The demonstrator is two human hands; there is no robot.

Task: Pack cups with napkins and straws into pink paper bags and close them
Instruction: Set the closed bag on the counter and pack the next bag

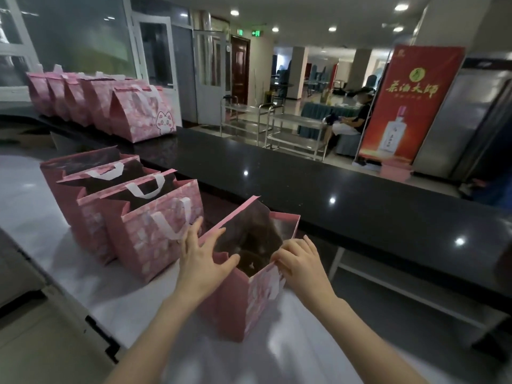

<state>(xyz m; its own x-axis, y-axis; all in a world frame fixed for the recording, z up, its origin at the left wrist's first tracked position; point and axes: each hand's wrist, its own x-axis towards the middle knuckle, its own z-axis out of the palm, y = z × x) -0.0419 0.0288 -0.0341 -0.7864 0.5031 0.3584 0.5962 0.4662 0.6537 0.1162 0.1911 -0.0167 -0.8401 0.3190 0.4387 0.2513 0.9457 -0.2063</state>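
While open-topped, the nearest pink bag (230,300), dark cups (250,263) inside.

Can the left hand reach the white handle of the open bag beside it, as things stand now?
Probably yes. The left hand rests on the rim of the front bag, and its fingertips lie right beside the white handle of the next bag; nothing stands between them.

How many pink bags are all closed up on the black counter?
5. They stand in one row at the far left of the black counter. The nearest closed bag has a cat face, and four more overlap behind it. Another could be hidden.
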